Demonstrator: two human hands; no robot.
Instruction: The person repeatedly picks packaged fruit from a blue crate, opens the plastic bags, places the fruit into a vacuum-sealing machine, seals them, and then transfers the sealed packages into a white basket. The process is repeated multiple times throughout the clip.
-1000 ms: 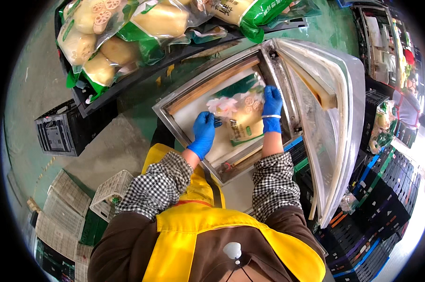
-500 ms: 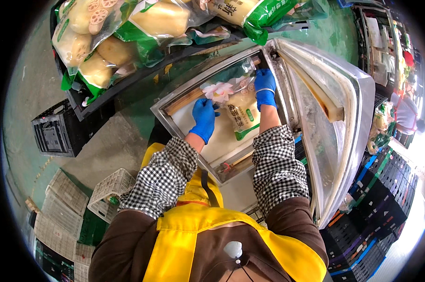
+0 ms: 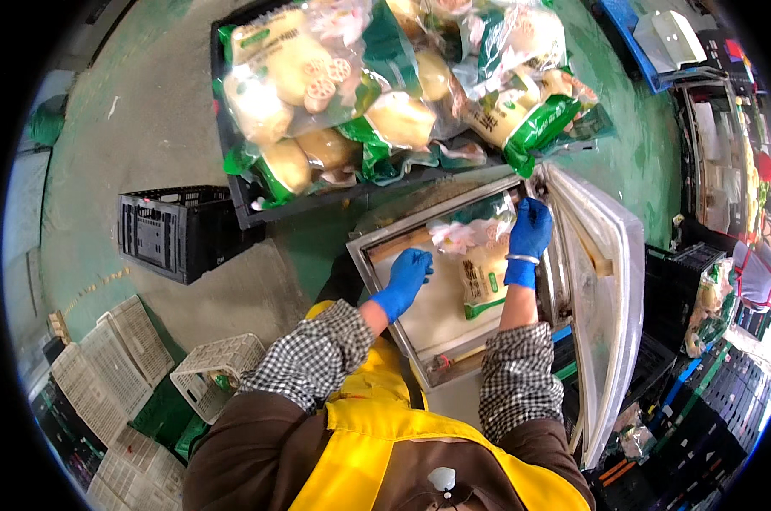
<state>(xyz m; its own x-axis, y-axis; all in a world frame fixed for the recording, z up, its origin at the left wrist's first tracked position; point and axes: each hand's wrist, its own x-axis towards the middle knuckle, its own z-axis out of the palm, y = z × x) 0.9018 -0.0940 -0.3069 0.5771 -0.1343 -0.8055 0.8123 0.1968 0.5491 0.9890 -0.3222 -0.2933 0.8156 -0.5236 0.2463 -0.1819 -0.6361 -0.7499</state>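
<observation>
A clear bag of pale lotus root [image 3: 485, 277] with a green band and printed pink flower lies in the metal-rimmed chamber of a vacuum sealer [image 3: 428, 368]. The sealer's clear lid [image 3: 603, 341] stands raised on the right. My left hand [image 3: 409, 277], in a blue glove, hovers over the chamber left of the bag, fingers curled in and nothing visible in them. My right hand [image 3: 530, 234], also gloved, is at the chamber's far right rim beside the bag's upper end. Its fingers are curled under, and what they hold, if anything, is hidden.
Beyond the sealer, a black crate [image 3: 253, 215] is heaped with bagged lotus root [image 3: 292, 72]. A black folding crate [image 3: 177, 234] stands on the floor at left. White baskets [image 3: 219, 375] lie nearer. Dark crates [image 3: 709, 409] are stacked at right, with a person [image 3: 756, 277] behind.
My view has shifted, so the scene sits lower and further right. My right hand has lifted away from the bag toward the rim; my left hand has drawn back from the bag's flower-printed end.
</observation>
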